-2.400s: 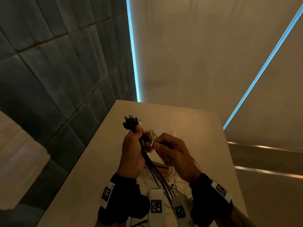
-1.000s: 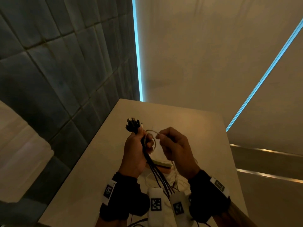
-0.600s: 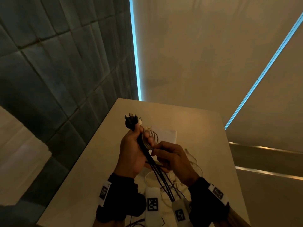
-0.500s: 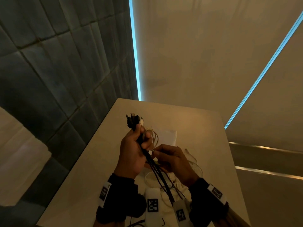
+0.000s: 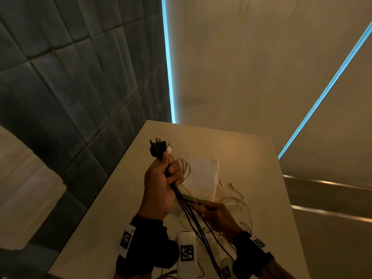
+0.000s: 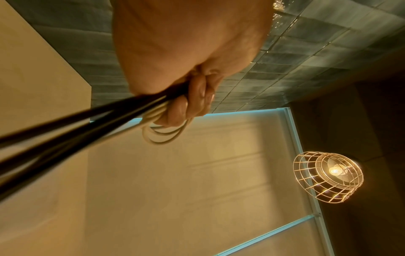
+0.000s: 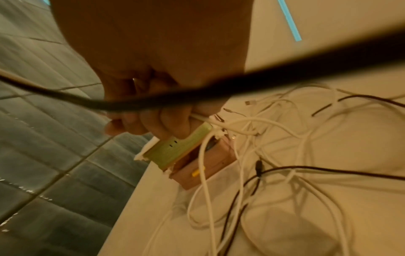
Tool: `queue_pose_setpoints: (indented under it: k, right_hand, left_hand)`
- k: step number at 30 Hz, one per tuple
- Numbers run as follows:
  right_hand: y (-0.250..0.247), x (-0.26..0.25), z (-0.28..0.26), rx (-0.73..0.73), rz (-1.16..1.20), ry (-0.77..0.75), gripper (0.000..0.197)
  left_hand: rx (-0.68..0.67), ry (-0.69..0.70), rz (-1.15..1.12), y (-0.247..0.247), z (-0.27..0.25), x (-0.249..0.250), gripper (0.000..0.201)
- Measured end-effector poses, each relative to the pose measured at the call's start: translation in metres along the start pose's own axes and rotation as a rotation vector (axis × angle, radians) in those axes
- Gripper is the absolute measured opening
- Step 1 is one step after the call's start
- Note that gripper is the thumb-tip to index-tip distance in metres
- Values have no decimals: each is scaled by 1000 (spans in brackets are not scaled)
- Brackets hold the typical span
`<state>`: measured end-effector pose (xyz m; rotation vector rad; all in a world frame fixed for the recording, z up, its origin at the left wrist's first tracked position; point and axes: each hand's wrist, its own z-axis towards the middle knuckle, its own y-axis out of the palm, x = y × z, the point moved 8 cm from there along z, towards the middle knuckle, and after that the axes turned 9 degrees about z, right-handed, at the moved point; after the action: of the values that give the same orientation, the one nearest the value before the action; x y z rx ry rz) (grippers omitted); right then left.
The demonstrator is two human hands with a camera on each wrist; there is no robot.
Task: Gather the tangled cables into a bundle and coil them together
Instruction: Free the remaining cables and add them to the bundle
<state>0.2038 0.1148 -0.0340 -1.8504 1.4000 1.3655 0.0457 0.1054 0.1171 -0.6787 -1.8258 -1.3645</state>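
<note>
Head view: left hand (image 5: 161,184) gripped black cables (image 5: 193,216) and white loops (image 5: 184,165) above the counter (image 5: 247,158); right hand (image 5: 218,217) lower, pinching a white cable.
Left wrist view: fingers (image 6: 192,102) curled round the bundle.
Right wrist view: loose cables (image 7: 274,155) lay tangled beside a green box (image 7: 179,147).

The right hand (image 7: 153,110) pinches a white cable (image 7: 221,121) just above a green box (image 7: 177,147) near the table's (image 7: 153,216) left edge — loose white and dark cables (image 7: 263,173) lie tangled beside it.
</note>
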Motion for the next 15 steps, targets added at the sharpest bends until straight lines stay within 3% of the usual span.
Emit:
queue_pose_setpoints:
  k: [4,7,10,15]
  right_hand:
    - [-21,25,3,58,-35,66,25]
    - [-28,8,6,160,-12,18,18]
    - [-24,-41,7,217,105,-138,15]
    - [18,-132,-17,31,226,-441,17]
  left_hand:
    - [9,-2,15,-1,-2,3,33]
    - [37,-7,61,-1,-1,3,32]
    - [68,-21,123,0,-1,1,32]
    - [143,-41,179,-1,0,-5,31]
